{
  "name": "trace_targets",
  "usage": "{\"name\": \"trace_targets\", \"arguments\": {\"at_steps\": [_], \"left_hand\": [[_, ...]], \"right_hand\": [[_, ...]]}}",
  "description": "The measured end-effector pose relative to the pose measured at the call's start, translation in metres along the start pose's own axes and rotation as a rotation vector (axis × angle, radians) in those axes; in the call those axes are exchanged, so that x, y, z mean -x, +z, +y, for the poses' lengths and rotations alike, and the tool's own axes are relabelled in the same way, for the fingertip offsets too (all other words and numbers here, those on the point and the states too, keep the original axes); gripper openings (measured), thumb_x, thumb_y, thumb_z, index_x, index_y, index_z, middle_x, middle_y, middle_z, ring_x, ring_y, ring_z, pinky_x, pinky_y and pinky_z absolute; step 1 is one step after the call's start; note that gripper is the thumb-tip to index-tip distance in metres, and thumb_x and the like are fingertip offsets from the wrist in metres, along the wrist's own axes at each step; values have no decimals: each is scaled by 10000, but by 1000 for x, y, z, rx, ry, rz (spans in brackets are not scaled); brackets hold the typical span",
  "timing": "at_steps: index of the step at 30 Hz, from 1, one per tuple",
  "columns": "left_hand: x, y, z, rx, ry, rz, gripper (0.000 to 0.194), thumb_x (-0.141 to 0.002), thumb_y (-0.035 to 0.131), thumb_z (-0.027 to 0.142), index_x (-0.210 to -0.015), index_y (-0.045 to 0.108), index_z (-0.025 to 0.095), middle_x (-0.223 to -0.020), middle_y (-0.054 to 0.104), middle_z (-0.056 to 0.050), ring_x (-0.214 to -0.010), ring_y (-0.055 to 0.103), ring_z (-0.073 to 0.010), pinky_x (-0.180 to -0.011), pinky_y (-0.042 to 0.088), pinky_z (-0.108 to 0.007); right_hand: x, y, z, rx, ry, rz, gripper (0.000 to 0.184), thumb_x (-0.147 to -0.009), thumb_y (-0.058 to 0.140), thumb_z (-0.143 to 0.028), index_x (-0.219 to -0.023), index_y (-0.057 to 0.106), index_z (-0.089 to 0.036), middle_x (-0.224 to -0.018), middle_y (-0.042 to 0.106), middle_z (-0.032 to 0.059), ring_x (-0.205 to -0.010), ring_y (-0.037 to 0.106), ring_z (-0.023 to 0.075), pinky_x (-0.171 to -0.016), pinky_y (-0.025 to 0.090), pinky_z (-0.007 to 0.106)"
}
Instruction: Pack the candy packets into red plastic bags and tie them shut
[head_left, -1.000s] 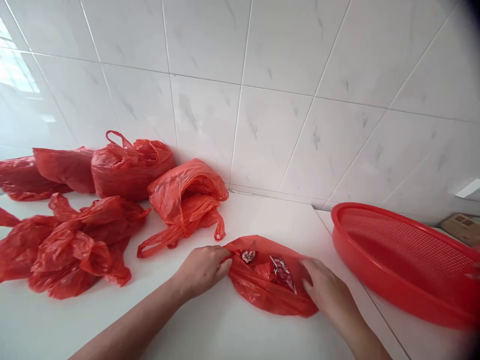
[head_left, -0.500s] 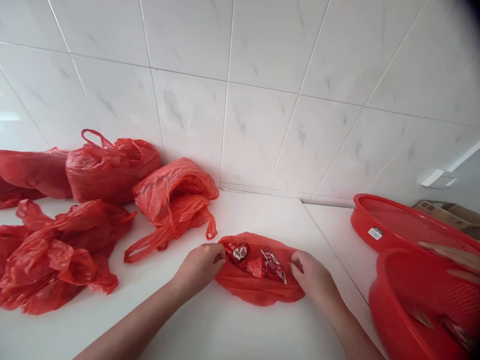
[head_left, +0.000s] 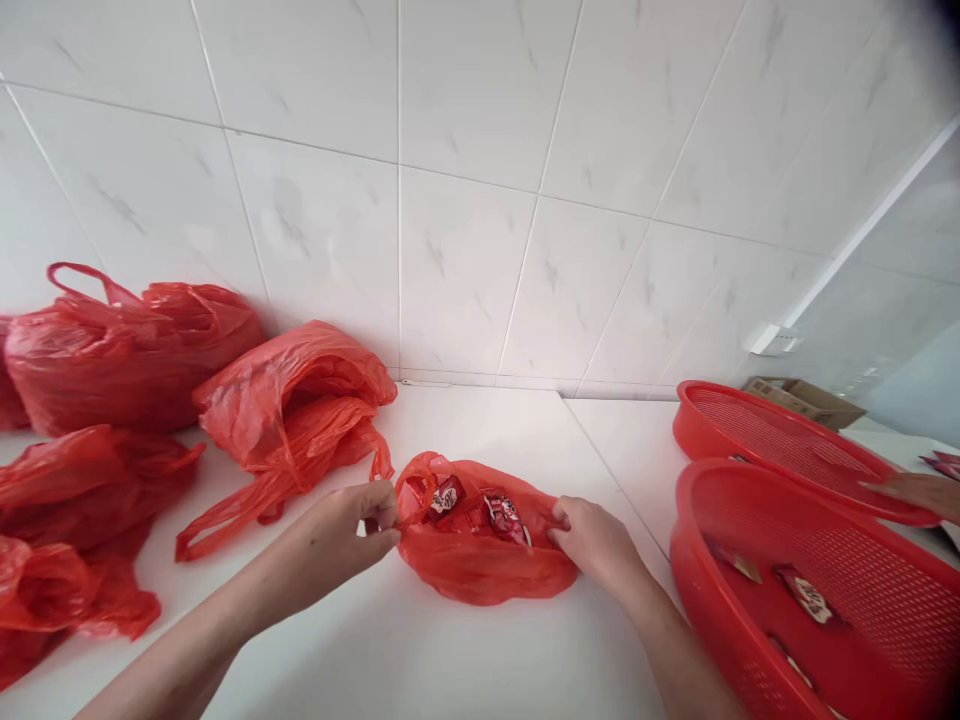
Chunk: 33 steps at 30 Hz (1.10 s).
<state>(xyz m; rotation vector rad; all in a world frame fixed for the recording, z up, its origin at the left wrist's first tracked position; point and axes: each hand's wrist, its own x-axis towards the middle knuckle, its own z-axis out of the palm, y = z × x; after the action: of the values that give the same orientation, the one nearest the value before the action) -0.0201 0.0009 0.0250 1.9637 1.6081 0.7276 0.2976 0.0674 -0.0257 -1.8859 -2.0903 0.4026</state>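
A red plastic bag (head_left: 487, 575) lies on the white table with its mouth spread wide. Inside it show several small wrapped packets (head_left: 506, 515) in dark red wrappers with white print. My left hand (head_left: 356, 535) pinches the bag's left end, where a handle loop stands up beside the fingers. On the other side, my right hand (head_left: 592, 535) grips the right end of the rim between thumb and fingers. What lies deeper in the bag is hidden.
At left stand filled red bags (head_left: 135, 360), an open red bag (head_left: 300, 400) and a crumpled red bag (head_left: 82, 530). Two red baskets (head_left: 705, 560), the nearer holding packets, stand at right. Another person's hand (head_left: 915, 490) touches the far basket (head_left: 780, 440). A cardboard box (head_left: 810, 400) sits behind.
The view has swung right, so more of the baskets shows. The bag's left handle loop now stands up by my left hand. The other person's hand has moved away from the nearer basket.
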Motion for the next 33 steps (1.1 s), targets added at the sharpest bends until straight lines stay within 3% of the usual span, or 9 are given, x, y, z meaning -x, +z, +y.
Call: {"name": "trace_targets", "arguments": {"at_steps": [5,8,11,14,18,22,29,31,33], "left_hand": [[-17,-4,14,521,36,-2,95,-796,555,240,-884,528,219,-767,540,27,-636,467,-108,-543,363,-219],[-42,-16,29,802,13,107,201,-788,627,340,-919,541,214,-745,534,33,-540,423,-70,-494,350,-197],[-66,-29,48,917,30,289,258,-718,711,345,-841,550,184,-680,536,38,-505,429,-59,-478,357,-185],[-76,-42,71,912,134,500,251,-712,719,343,-852,570,197,-714,571,31,-589,524,-83,-537,416,-192],[-65,-50,91,764,207,724,240,-726,714,367,-890,616,222,-785,622,17,-672,594,-124,-581,474,-228],[-51,-43,88,705,199,766,206,-725,717,349,-866,635,224,-803,651,9,-755,628,-149,-665,520,-255],[-38,-34,79,537,213,843,209,-757,676,295,-959,624,278,-905,683,9,-889,641,-187,-756,539,-295],[-38,-37,82,473,219,830,239,-764,667,283,-998,617,273,-927,671,2,-901,630,-190,-776,529,-317],[-41,-39,84,432,242,796,259,-775,651,262,-1030,609,272,-959,658,-3,-907,617,-186,-798,517,-333]], "right_hand": [[-4,-14,-8,-216,-32,56,134,-710,490,-164,-599,439,-218,-569,522,-51,-529,447,123,-504,258,234],[-11,-30,-20,-404,-83,132,132,-738,509,-248,-645,418,-226,-603,495,-61,-563,460,121,-522,328,221],[-18,-48,-31,-570,-126,250,134,-744,529,-292,-688,428,-225,-649,500,-52,-613,485,127,-577,388,232],[-24,-64,-35,-708,-160,355,105,-775,509,-318,-784,465,-223,-757,562,-21,-694,539,143,-642,441,254],[-28,-78,-32,-947,-190,466,171,-749,570,-281,-903,522,-222,-884,599,10,-780,562,153,-701,469,271],[-27,-85,-30,-1004,-163,499,203,-735,595,-266,-934,567,-234,-884,612,6,-799,573,162,-711,471,286],[-17,-90,-38,-590,-92,573,149,-783,578,-362,-808,654,-237,-1077,627,45,-964,571,236,-846,422,400],[-18,-92,-43,-784,-152,588,152,-775,622,-388,-798,653,-241,-1237,565,36,-1107,523,253,-941,382,421],[-20,-95,-50,-1141,-237,503,157,-788,639,-402,-824,642,-249,-1284,549,27,-1177,494,250,-977,374,426]]}}
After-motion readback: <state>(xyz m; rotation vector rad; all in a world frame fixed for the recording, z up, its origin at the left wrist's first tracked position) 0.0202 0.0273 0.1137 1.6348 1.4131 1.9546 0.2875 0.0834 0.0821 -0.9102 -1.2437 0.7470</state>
